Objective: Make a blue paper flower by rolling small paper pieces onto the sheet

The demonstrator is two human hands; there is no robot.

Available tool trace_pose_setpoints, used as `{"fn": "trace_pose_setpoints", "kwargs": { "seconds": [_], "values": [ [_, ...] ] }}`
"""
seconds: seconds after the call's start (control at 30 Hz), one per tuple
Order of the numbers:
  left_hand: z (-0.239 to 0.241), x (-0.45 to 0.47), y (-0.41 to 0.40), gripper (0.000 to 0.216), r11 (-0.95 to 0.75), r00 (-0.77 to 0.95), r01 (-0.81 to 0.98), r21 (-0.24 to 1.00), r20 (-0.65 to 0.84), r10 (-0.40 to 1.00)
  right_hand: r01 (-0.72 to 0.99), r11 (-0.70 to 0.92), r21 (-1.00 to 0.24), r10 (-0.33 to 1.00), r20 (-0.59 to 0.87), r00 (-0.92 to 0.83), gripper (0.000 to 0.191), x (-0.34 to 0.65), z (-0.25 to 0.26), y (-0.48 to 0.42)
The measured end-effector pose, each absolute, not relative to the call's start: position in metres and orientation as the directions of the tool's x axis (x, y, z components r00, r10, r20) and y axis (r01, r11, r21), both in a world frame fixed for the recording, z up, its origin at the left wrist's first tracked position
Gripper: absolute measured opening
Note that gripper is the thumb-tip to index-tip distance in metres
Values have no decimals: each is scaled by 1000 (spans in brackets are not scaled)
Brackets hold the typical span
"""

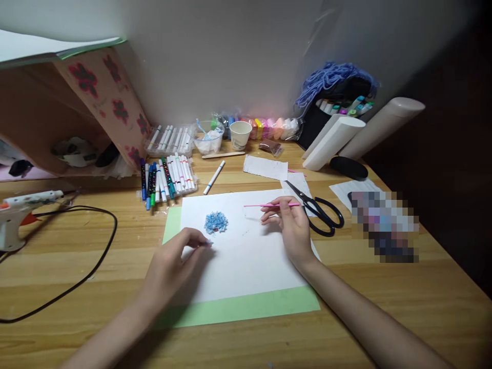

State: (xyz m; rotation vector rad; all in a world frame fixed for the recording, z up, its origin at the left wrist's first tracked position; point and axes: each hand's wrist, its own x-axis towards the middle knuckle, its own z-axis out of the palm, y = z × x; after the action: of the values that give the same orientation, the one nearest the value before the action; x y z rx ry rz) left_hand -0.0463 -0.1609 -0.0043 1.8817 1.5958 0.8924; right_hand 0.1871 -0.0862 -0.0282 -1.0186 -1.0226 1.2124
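On a white sheet of paper lies a rough cluster of small blue bits, with a few specks scattered to its right. My left hand is closed in a pinch just below the cluster, apart from it. A tiny pale bit seems to show at its fingertips, too small to name. Over the right part of the sheet, my right hand grips a thin pink stick between thumb and fingers, its slender tip pointing left toward the cluster. Under the white sheet is a green sheet.
Black-handled scissors lie right of my right hand. Markers, a paper cup, a plastic bowl and a wooden stick stand or lie behind the paper. A glue gun with a looping black cord occupies the left.
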Motion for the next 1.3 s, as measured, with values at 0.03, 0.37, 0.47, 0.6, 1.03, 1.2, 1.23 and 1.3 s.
{"fn": "trace_pose_setpoints", "kwargs": {
  "seconds": [0.03, 0.37, 0.47, 0.6, 1.03, 1.2, 1.23, 1.3],
  "values": [
    [-7, -48, -166, 6, -135, 70, 623, 770, 116, 991, -233, 54, -971, 998, 48, 31, 25, 181, -28, -92],
    [-16, -29, -150, 15, 82, -27, 443, 893, -78, 997, -170, -4, -986, 994, 14, -105, 20, 165, -37, -113],
    [-17, -27, -147, 14, 55, -32, 498, 866, -45, 998, -157, -9, -988, 993, 9, -116, 20, 166, -38, -113],
    [-17, -26, -142, 16, 13, -39, 519, 854, 9, 999, -129, -1, -992, 988, 19, -153, 19, 166, -40, -115],
    [-16, -25, -130, 25, -83, 8, 614, 785, 99, 995, 9, 100, -995, 957, 93, -273, 14, 168, -43, -121],
    [-16, -28, -133, 26, -119, 23, 608, 785, 133, 991, -9, 185, -983, 953, 181, -243, 14, 169, -41, -123],
    [-16, -29, -134, 25, -124, 22, 598, 792, 139, 990, -30, 209, -977, 954, 211, -215, 15, 169, -39, -123],
    [-14, -30, -137, 24, -152, 29, 569, 808, 165, 986, -43, 252, -967, 950, 256, -178, 18, 168, -37, -123]
  ]
}}
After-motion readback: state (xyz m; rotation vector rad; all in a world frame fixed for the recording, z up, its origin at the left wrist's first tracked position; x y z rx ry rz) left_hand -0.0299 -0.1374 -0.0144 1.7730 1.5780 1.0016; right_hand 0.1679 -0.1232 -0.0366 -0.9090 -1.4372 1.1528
